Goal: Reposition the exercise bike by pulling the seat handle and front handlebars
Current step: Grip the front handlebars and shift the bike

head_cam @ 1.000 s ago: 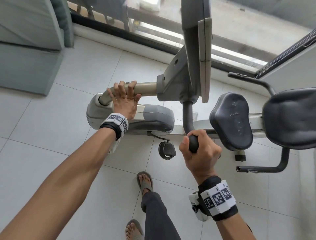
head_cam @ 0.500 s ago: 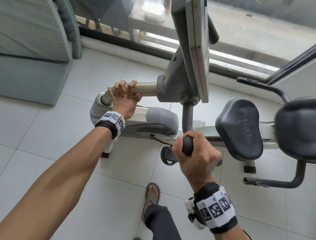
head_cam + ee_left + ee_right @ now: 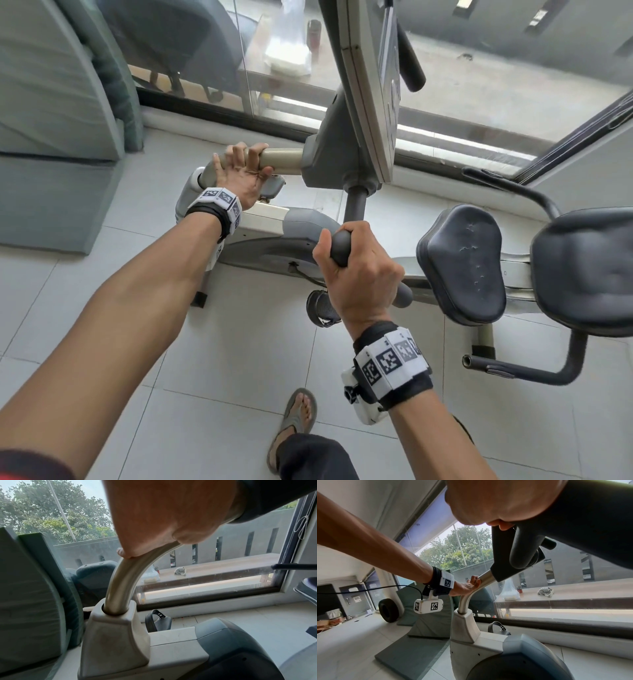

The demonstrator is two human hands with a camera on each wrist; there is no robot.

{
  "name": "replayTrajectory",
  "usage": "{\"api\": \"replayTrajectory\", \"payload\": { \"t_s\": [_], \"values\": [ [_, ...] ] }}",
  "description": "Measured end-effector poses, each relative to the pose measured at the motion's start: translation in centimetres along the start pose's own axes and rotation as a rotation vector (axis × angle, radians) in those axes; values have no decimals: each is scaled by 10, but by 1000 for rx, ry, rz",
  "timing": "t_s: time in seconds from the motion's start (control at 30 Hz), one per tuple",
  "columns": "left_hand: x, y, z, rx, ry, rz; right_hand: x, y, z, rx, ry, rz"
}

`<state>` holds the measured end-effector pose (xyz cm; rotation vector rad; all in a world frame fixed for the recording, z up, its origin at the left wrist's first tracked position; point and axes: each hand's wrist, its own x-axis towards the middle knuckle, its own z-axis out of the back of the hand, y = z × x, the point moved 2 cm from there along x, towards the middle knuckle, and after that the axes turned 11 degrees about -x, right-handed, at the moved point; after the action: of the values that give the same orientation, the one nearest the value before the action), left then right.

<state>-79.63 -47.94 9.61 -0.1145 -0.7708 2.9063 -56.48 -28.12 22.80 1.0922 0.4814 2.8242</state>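
left hand: our left hand [image 3: 239,178] has its fingers curled over the beige curved metal neck tube [image 3: 281,160] of the grey and cream exercise bike [image 3: 274,236], palm under it near the bend, so we can drag the front end.
right hand: our right hand [image 3: 359,277] is closed tight round the dark foam-covered front handlebar [image 3: 340,246], thumb wrapped, which lets us steer as we pull.
bike position: it stands on the pale tiled floor [image 3: 239,359], lengthwise beside the low glass window [image 3: 479,78], its front close to the folded green mats [image 3: 61,113].
seat: the black padded seat [image 3: 462,263] and black side seat handle [image 3: 520,371] sit to our right, not held by either hand.
foot: our sandalled foot [image 3: 298,416] is planted well back from the frame, we judge to brace the pull.
step: we judge the handlebar pull is under way.
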Motion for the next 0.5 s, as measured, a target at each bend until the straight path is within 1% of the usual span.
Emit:
{"api": "replayTrajectory", "payload": {
  "t_s": [0.03, 0.07, 0.13, 0.17, 0.23, 0.27, 0.3, 0.33, 0.37, 0.43, 0.47, 0.5],
  "values": [
    [4, 2, 1, 6, -2, 6, 2, 0, -4, -4, 4, -12],
    [25, 2, 5, 5, -2, -6, 14, 4, -16, -20, -3, -27],
    [28, 2, 3, 19, 10, 5, 16, 2, -19, -17, 4, -38],
    [40, 3, 12, 21, 32, 7, 26, 7, -27, -13, 22, -47],
    [40, 1, 10, 22, 75, 28, 24, 4, -27, -16, 24, -35],
    [44, -1, 19, 17, 76, 36, 29, 8, -28, -10, 34, -31],
    [43, -4, 19, 9, 92, 69, 28, 6, -31, -13, 37, -28],
    [40, -7, 19, -4, 95, 88, 30, 5, -33, -14, 54, -33],
    [24, -14, 29, -8, 91, 104, 28, 11, -22, -6, 76, -47],
    [12, -25, 30, -44, 82, 141, 31, 8, -31, 15, 141, -64],
    [-17, -39, 44, -35, 74, 136, 32, 13, -10, 43, 157, -41],
    [-34, -44, 41, -36, 109, 152, 34, 11, -12, 71, 212, -25]
  ]
}}
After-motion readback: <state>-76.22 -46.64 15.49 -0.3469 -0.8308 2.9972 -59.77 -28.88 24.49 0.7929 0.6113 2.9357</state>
